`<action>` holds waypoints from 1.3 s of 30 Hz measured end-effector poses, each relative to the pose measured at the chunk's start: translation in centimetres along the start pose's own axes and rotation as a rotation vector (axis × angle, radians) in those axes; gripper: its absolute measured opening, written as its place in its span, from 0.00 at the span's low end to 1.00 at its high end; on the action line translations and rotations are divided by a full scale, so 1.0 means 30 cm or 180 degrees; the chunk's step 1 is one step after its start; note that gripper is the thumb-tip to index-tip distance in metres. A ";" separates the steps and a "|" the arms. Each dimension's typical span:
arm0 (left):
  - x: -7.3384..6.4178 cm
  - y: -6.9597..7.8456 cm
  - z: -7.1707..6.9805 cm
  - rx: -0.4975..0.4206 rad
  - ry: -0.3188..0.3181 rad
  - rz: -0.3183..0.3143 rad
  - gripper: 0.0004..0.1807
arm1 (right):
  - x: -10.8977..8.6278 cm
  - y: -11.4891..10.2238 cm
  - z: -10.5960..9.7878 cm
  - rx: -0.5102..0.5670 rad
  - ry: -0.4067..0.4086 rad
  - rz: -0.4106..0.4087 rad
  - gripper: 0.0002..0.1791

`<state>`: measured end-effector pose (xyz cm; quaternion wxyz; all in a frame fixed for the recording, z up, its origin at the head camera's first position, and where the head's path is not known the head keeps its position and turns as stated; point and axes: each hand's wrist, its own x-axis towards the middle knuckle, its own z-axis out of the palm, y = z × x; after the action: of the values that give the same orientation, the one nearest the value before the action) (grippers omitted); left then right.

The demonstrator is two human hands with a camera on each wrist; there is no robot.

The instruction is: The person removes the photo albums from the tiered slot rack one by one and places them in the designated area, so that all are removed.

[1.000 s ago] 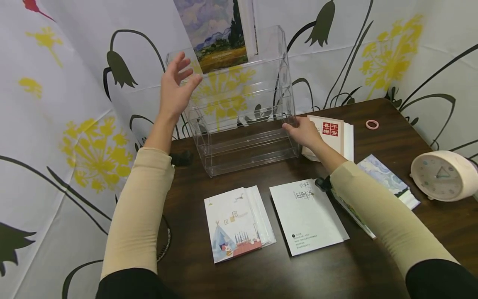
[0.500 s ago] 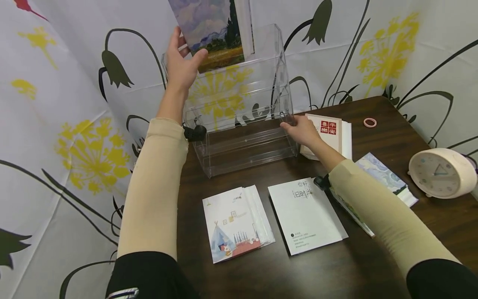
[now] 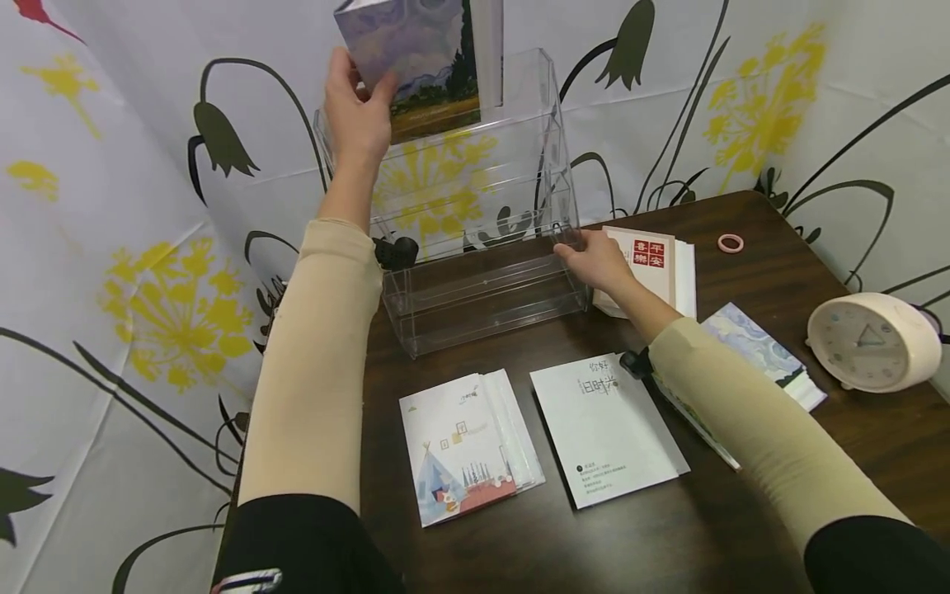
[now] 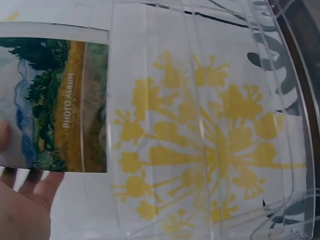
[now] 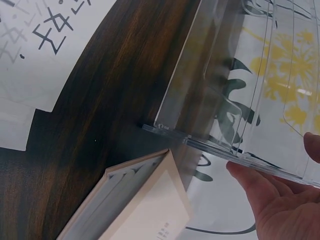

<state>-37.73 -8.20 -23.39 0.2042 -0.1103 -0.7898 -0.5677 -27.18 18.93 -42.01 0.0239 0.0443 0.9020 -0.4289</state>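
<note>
A clear acrylic tiered display rack (image 3: pixel 482 326) stands on the dark wooden table against the patterned cloth. In its top tier is a photo album (image 3: pixel 438 62) with a landscape painting on its cover, the words "PHOTO ALBUM" readable in the left wrist view. My left hand (image 3: pixel 359 115) pinches the album's left edge, thumb on the cover and fingers behind. With my right hand (image 3: pixel 597 260) I grip the right side panel of the rack; the thumb (image 5: pixel 312 146) lies on the inner side and the fingers (image 5: pixel 250 180) on the outer side.
Two booklet stacks, one with a tent drawing (image 3: pixel 456 462) and one plain white (image 3: pixel 609 437), lie in front of the rack. On the right are a book with red squares (image 3: pixel 660 276), painted-cover books (image 3: pixel 753 342), a pink ring (image 3: pixel 731 243) and an alarm clock (image 3: pixel 864 342).
My left hand has moved from beside the album onto its left edge and taken hold. The album's upper end has tipped toward me. My right hand stays on the rack.
</note>
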 end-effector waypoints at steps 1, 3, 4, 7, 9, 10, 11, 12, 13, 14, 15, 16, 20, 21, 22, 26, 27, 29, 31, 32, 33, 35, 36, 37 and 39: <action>-0.002 -0.006 0.005 -0.0026 -0.0010 0.0135 0.13 | 0.000 0.000 0.000 0.0003 0.0010 -0.0008 0.30; -0.005 -0.017 0.015 -0.0051 0.0004 0.0426 0.13 | -0.001 0.000 0.000 0.0008 0.0031 -0.0020 0.30; -0.007 -0.022 0.020 -0.0054 0.0024 0.0567 0.12 | 0.000 0.000 0.000 0.0004 0.0036 -0.0018 0.30; -0.014 -0.024 0.033 0.0064 0.0132 0.0915 0.09 | 0.004 0.002 0.002 -0.0014 0.0025 -0.0010 0.31; -0.019 -0.019 0.037 0.0113 0.0217 0.1219 0.07 | 0.003 0.000 0.002 -0.0023 0.0006 0.0005 0.32; -0.022 -0.013 0.037 0.0093 0.0254 0.1347 0.07 | 0.002 -0.001 0.002 -0.0024 -0.0003 0.0010 0.32; -0.026 -0.006 0.035 0.0073 0.0288 0.1468 0.07 | 0.002 -0.002 0.003 -0.0020 -0.0011 0.0015 0.32; -0.030 0.003 0.032 0.0058 0.0317 0.1580 0.07 | 0.001 -0.002 0.003 -0.0010 -0.0013 0.0024 0.32; -0.036 0.014 0.026 0.0050 0.0360 0.1659 0.08 | 0.001 -0.002 0.003 -0.0005 -0.0019 0.0036 0.32; -0.041 0.027 0.020 0.0024 0.0420 0.1746 0.08 | 0.000 -0.002 0.003 0.0008 -0.0017 0.0047 0.32; -0.048 0.040 0.013 -0.0008 0.0481 0.1815 0.08 | 0.000 -0.002 0.002 0.0012 -0.0016 0.0055 0.31; -0.058 0.056 0.003 -0.0072 0.0539 0.1848 0.08 | 0.000 -0.001 0.001 0.0014 -0.0018 0.0068 0.31; -0.123 0.127 -0.048 -0.0613 0.0854 0.2150 0.09 | 0.003 0.005 -0.009 0.0035 -0.0032 0.0061 0.31; -0.150 0.145 -0.064 -0.0790 0.0927 0.2246 0.09 | 0.004 0.007 -0.012 0.0041 -0.0031 0.0065 0.31; -0.182 0.164 -0.081 -0.0980 0.1002 0.2291 0.10 | 0.004 0.010 -0.014 0.0051 -0.0037 0.0074 0.31; -0.346 0.203 -0.172 -0.1401 0.1447 0.2281 0.12 | 0.003 0.022 -0.021 0.0060 -0.0037 0.0128 0.32; -0.390 0.199 -0.201 -0.1432 0.1581 0.2237 0.14 | 0.001 0.024 -0.022 0.0057 -0.0042 0.0135 0.33; -0.485 0.171 -0.264 -0.1399 0.1855 0.2067 0.20 | -0.001 0.026 -0.021 0.0044 -0.0060 0.0136 0.34; -0.575 0.124 -0.327 -0.1309 0.2084 0.1878 0.28 | -0.003 0.025 -0.018 0.0034 -0.0079 0.0128 0.34; -0.617 0.093 -0.358 -0.1223 0.2178 0.1759 0.31 | -0.003 0.025 -0.017 0.0027 -0.0086 0.0126 0.34; -0.658 0.057 -0.388 -0.1092 0.2250 0.1611 0.35 | -0.002 0.024 -0.016 0.0024 -0.0087 0.0121 0.34; -0.723 -0.026 -0.445 -0.0947 0.2303 0.1310 0.38 | -0.001 0.021 -0.016 0.0019 -0.0075 0.0109 0.33; -0.747 -0.073 -0.473 -0.0906 0.2301 0.1136 0.38 | 0.001 0.020 -0.017 0.0017 -0.0070 0.0104 0.33; -0.768 -0.122 -0.499 -0.0930 0.2279 0.0962 0.36 | 0.003 0.019 -0.018 0.0013 -0.0061 0.0095 0.33; -0.800 -0.218 -0.539 -0.0998 0.2276 0.0423 0.34 | 0.007 0.017 -0.019 0.0015 -0.0034 0.0072 0.33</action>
<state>-15.78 -24.23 -35.31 0.4834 0.0137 -0.5637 -0.6696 -27.33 19.72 -42.06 0.0334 0.0523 0.9002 -0.4310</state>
